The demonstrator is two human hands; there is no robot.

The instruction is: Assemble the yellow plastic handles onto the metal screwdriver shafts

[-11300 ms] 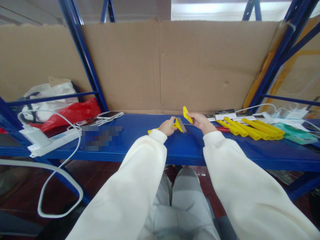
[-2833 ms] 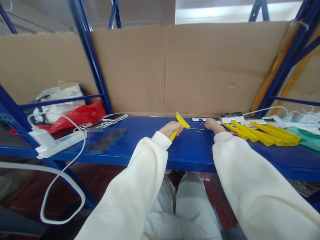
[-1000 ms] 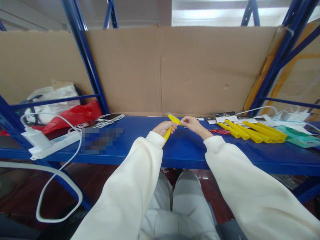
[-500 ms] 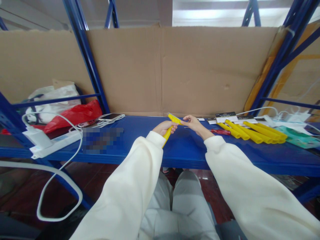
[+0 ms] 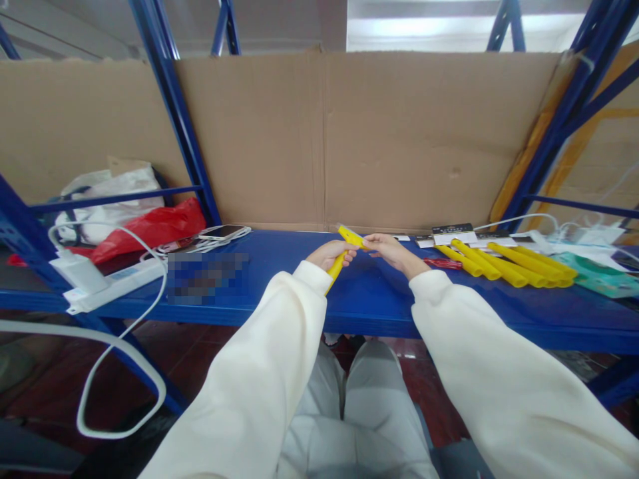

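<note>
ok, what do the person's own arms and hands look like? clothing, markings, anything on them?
The left hand and right hand are bare, no gloves. The left sleeve and right sleeve are long, loose and creamy white, gathered in at the wrists. No print or cable shows on either sleeve.

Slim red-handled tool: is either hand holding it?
No, the red-handled tool lies on the blue tabletop; left hand and right hand hold the yellow plastic scraper.
</note>
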